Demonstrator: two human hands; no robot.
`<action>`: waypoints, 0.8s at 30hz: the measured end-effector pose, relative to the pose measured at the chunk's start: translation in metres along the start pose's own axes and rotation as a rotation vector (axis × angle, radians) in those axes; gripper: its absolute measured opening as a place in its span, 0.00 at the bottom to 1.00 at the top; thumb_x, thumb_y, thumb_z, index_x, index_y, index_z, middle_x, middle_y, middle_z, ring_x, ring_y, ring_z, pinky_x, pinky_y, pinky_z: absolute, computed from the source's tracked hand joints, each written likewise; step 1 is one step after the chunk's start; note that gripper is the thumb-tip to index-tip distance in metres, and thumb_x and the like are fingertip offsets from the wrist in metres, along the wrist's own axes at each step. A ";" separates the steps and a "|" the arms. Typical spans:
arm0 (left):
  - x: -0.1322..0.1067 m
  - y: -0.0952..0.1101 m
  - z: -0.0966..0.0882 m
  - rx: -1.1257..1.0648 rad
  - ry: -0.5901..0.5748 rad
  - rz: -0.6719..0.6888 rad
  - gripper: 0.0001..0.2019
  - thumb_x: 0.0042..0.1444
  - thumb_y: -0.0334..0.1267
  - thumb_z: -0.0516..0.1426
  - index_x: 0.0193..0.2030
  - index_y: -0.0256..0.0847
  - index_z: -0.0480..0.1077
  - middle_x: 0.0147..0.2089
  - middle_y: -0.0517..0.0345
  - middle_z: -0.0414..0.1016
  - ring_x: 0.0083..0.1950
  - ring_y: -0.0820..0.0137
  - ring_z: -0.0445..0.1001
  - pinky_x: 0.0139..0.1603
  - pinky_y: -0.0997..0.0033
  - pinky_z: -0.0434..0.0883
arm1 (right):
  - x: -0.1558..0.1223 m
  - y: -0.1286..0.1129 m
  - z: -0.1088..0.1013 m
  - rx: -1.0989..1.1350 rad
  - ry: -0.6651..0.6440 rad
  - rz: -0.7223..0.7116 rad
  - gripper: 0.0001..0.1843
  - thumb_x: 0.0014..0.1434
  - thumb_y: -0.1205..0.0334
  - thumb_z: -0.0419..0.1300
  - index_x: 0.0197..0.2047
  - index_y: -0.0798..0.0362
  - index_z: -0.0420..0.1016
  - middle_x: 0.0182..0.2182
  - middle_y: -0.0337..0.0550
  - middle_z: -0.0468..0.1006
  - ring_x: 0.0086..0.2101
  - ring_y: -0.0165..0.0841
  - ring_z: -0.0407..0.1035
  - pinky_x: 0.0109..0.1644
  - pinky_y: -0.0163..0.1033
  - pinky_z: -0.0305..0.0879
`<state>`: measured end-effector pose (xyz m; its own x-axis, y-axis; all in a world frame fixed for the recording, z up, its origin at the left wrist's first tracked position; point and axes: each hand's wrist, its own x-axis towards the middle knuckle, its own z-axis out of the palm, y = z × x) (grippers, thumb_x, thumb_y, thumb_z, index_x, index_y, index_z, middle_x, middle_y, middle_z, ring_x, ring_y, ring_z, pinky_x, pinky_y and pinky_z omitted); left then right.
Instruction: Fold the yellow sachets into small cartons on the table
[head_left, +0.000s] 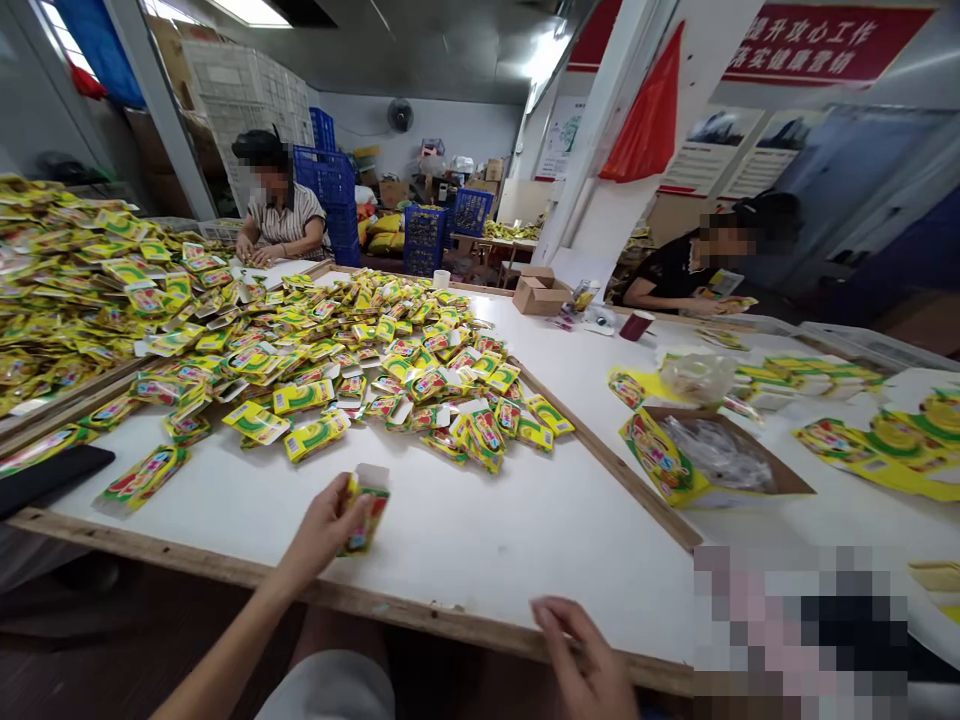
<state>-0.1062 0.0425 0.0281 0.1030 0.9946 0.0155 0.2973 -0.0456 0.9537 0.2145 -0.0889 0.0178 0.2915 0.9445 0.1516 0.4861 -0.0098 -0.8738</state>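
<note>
My left hand [334, 520] grips a small yellow-green printed carton [367, 518] above the white tabletop, its pale top flap standing up. Over the wooden front edge, my right hand [581, 655] hovers with thumb and fingers apart and nothing in it. Beyond both hands lies a wide heap of similar small cartons [390, 350], many with white flaps sticking out. A clear-wrapped pack [146, 475] rests on the table to the left of my left hand.
A wooden strip [615, 460] divides the table. Right of it, a yellow display box [709, 460] contains clear plastic. A dark flat object [56, 480] lies at the left edge. One person [281, 210] sits at the back left, another [697, 260] at the right. A brown cardboard box [540, 292] stands farther back.
</note>
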 end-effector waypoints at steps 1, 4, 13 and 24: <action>-0.004 0.007 0.018 -0.119 -0.059 0.005 0.16 0.57 0.53 0.55 0.39 0.42 0.65 0.34 0.57 0.75 0.36 0.64 0.74 0.36 0.69 0.70 | 0.006 -0.009 0.020 0.065 -0.041 -0.020 0.16 0.57 0.46 0.60 0.35 0.50 0.79 0.35 0.45 0.81 0.38 0.41 0.75 0.42 0.37 0.72; -0.015 0.020 0.064 -0.319 -0.179 0.056 0.15 0.56 0.51 0.57 0.41 0.41 0.66 0.38 0.54 0.76 0.41 0.63 0.74 0.41 0.69 0.70 | 0.023 -0.031 0.067 0.228 -0.075 -0.082 0.13 0.60 0.51 0.60 0.40 0.51 0.77 0.39 0.47 0.80 0.40 0.39 0.75 0.45 0.39 0.72; -0.033 0.010 0.102 -0.456 -0.158 0.105 0.14 0.60 0.46 0.57 0.49 0.47 0.59 0.42 0.57 0.76 0.40 0.67 0.75 0.42 0.69 0.71 | 0.040 -0.034 0.087 0.361 -0.097 -0.146 0.11 0.60 0.60 0.59 0.46 0.52 0.72 0.38 0.45 0.80 0.37 0.37 0.75 0.42 0.38 0.72; -0.024 0.009 0.102 -0.364 -0.052 0.181 0.09 0.58 0.40 0.57 0.44 0.43 0.72 0.44 0.53 0.76 0.47 0.63 0.75 0.49 0.65 0.71 | 0.052 -0.036 0.089 0.277 -0.119 -0.228 0.08 0.60 0.60 0.58 0.36 0.52 0.77 0.35 0.44 0.79 0.37 0.37 0.74 0.42 0.38 0.70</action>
<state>-0.0092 0.0082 0.0056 0.1732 0.9671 0.1862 -0.0845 -0.1738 0.9812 0.1389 -0.0099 0.0165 0.0957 0.9438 0.3163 0.2817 0.2791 -0.9180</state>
